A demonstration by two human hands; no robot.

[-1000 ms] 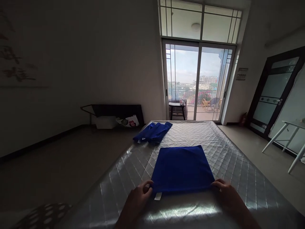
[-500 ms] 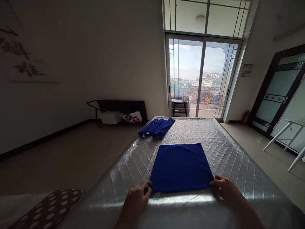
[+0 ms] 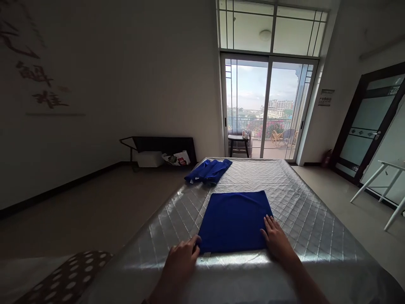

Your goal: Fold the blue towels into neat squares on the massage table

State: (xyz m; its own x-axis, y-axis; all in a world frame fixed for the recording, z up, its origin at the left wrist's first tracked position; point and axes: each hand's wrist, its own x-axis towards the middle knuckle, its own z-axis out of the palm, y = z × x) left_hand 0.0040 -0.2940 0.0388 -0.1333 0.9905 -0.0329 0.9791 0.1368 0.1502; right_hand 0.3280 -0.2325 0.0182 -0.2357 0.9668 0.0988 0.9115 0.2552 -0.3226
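Note:
A blue cloth [image 3: 236,221], roughly square and flat, lies on the silvery quilted surface [image 3: 171,223]. My left hand [image 3: 182,258] pinches its near left corner between thumb and fingers. On the cloth's right edge, near the front, my right hand [image 3: 276,237] rests palm down with the fingers stretched out. A small white tag shows at the front edge beside my left hand. Farther back on the left, more blue cloth [image 3: 209,171] lies in a loosely folded heap.
Brown polka-dot fabric [image 3: 68,276] is at the lower left. By the back wall stands a black frame [image 3: 163,143] with a white box [image 3: 149,159] below. A white-legged stool [image 3: 390,181] stands on the right, near a dark-framed door [image 3: 367,126].
My right hand has let go of the near right corner and moved left and forward, now flat on the cloth. The view has tilted slightly up.

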